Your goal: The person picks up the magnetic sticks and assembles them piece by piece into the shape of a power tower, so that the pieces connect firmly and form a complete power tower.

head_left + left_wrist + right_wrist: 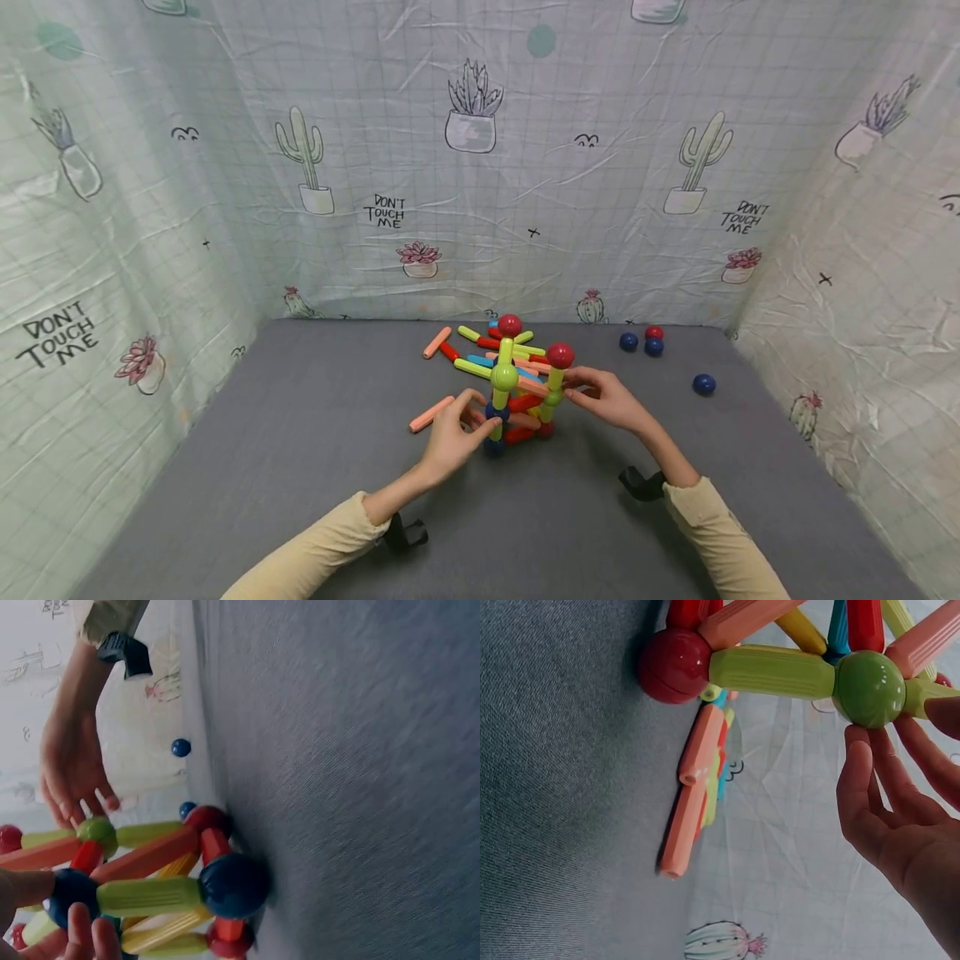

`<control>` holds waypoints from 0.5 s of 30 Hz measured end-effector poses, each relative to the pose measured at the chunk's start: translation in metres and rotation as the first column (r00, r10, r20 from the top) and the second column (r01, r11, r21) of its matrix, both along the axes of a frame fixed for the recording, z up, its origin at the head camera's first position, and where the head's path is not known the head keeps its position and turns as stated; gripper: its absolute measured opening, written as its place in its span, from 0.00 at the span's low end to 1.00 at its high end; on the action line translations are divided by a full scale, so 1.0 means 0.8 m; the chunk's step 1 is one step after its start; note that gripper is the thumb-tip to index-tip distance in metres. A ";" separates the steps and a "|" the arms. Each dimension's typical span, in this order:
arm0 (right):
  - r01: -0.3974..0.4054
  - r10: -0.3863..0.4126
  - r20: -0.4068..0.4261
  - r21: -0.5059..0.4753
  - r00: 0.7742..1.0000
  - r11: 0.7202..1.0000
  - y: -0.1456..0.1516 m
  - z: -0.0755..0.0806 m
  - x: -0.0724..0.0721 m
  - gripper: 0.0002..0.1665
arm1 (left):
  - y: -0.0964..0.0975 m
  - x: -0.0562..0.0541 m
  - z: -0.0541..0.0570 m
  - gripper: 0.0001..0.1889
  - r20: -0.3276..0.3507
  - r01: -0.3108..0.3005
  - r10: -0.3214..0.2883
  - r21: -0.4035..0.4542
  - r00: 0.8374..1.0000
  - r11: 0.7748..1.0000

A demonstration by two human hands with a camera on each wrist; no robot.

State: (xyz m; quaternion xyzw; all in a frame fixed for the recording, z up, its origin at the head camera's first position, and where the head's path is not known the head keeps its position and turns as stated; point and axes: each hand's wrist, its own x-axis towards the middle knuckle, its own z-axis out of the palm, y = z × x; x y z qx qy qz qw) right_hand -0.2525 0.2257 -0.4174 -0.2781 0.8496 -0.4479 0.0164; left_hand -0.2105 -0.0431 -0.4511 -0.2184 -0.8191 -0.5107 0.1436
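Note:
A magnetic stick-and-ball structure (504, 377) stands upright on the grey table, made of green, red, orange and yellow sticks with coloured balls. My left hand (450, 442) grips its near left post at the middle blue ball (71, 896), thumb on one side and fingers on the other. On the right side, my right hand (606, 398) has its fingertips at the green ball (868, 688) of another post, with loosely bent fingers. Red balls (559, 356) top the posts. In the left wrist view a dark blue ball (234, 886) forms the near bottom corner.
Loose sticks (471, 367) in several colours lie behind and left of the structure. A single orange stick (432, 413) lies near my left hand. Loose balls (654, 346), blue and red, rest at the back right, with another blue ball (703, 384) further right. Patterned curtains (480, 208) surround the table.

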 end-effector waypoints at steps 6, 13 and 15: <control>-0.034 0.036 0.075 -0.023 0.997 0.999 0.004 0.000 0.006 0.17 | -0.007 -0.020 0.011 0.11 0.027 -0.037 0.038 -0.046 0.999 0.998; -0.198 0.224 0.187 -0.146 0.957 0.969 -0.006 0.004 0.024 0.19 | -0.016 -0.074 0.023 0.11 0.133 0.002 0.004 -0.045 0.991 0.999; -0.237 0.270 0.196 -0.176 0.943 0.955 -0.012 0.003 0.030 0.20 | -0.017 -0.090 0.023 0.10 0.154 0.053 -0.049 -0.022 0.987 0.998</control>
